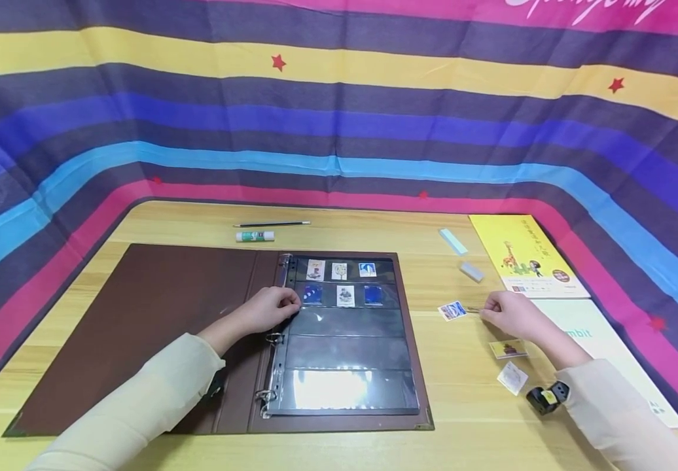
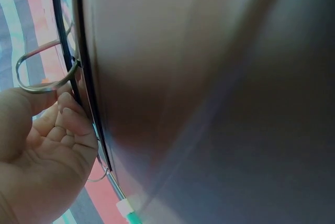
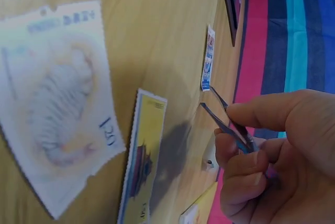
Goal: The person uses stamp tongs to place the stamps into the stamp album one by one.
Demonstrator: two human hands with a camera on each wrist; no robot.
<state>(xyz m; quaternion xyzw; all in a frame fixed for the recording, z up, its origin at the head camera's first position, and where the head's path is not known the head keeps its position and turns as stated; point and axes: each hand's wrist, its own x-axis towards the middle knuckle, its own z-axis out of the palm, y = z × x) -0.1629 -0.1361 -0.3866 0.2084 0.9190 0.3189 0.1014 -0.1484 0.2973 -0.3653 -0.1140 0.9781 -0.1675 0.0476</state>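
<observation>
My right hand (image 1: 510, 315) holds metal tweezers (image 3: 230, 130) between thumb and fingers. In the right wrist view their tips stand apart, right by the near end of a blue-and-white stamp (image 1: 453, 311) on the table. My left hand (image 1: 269, 307) has its thumb and forefinger together at the left edge of a black pocket page (image 1: 347, 353), pinching that edge near the middle binder ring (image 2: 47, 72). Several stamps sit in the page's top two rows, among them a grey one (image 1: 345, 296). The lower rows hold no stamps.
A brown ring binder (image 1: 180, 314) lies spread under the page. Near my right wrist lie a yellow stamp (image 1: 508, 348) and a white stamp (image 1: 512, 378). A glue stick (image 1: 254, 236), pencil (image 1: 274, 224), eraser (image 1: 471, 271), pale blue strip (image 1: 453, 241) and yellow booklet (image 1: 527, 255) lie farther back.
</observation>
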